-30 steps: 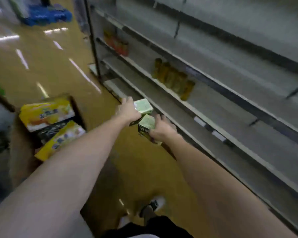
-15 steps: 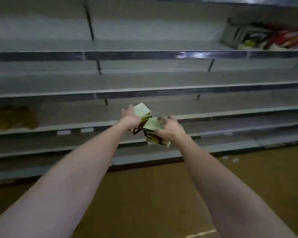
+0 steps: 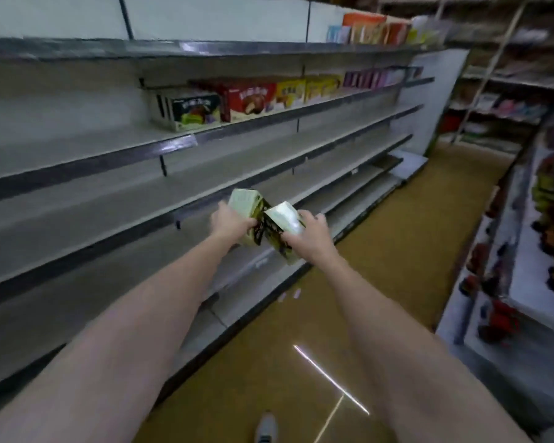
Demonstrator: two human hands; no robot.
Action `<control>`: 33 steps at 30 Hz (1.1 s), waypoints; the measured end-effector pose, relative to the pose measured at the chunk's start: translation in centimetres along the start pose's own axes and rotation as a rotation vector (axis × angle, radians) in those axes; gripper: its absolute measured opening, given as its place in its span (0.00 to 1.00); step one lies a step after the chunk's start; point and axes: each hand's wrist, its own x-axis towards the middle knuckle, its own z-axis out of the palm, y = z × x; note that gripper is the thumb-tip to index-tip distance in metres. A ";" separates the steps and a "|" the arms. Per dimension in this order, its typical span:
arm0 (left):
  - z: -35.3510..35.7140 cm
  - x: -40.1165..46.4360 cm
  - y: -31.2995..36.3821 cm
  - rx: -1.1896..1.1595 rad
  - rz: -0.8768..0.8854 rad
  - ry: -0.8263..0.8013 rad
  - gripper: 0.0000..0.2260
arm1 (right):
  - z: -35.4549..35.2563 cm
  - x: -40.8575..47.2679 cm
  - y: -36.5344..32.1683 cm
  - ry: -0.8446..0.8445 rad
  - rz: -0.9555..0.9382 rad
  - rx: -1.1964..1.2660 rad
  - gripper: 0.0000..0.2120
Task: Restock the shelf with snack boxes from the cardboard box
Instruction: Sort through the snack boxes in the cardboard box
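Observation:
Both my arms reach out in front of the long grey shelf unit (image 3: 115,199). My left hand (image 3: 229,223) grips a pale green snack box (image 3: 245,204), held tilted. Beside it, my right hand (image 3: 311,236) grips a second pale green snack box (image 3: 283,223) with a dark printed side. The two boxes touch each other at mid-frame, in the air in front of the lower shelves. Higher up, a shelf carries a row of snack boxes (image 3: 224,102): green-black, red, yellow and purple ones. The cardboard box is out of view.
Most shelf levels on the left are bare grey boards. More packages (image 3: 371,28) stand on the top shelf at the far right. A second stocked rack (image 3: 525,251) lines the right side of the yellow-brown aisle floor (image 3: 381,282). My shoe (image 3: 266,428) shows at the bottom.
My view has swung right along the shelf, from the cardboard box on the floor to the stocked far end. Both hands kept hold of their boxes and stayed close together.

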 end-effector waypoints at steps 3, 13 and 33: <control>5.7 5.0 4.2 -0.053 0.044 -0.030 0.33 | -3.1 5.9 3.7 0.070 0.023 -0.007 0.31; 21.8 24.6 18.1 -0.359 -0.009 -0.225 0.47 | -12.4 29.4 13.1 0.196 -0.017 -0.042 0.26; 47.1 47.0 46.4 -0.218 0.082 0.115 0.30 | -32.0 68.4 31.0 0.248 -0.115 0.275 0.29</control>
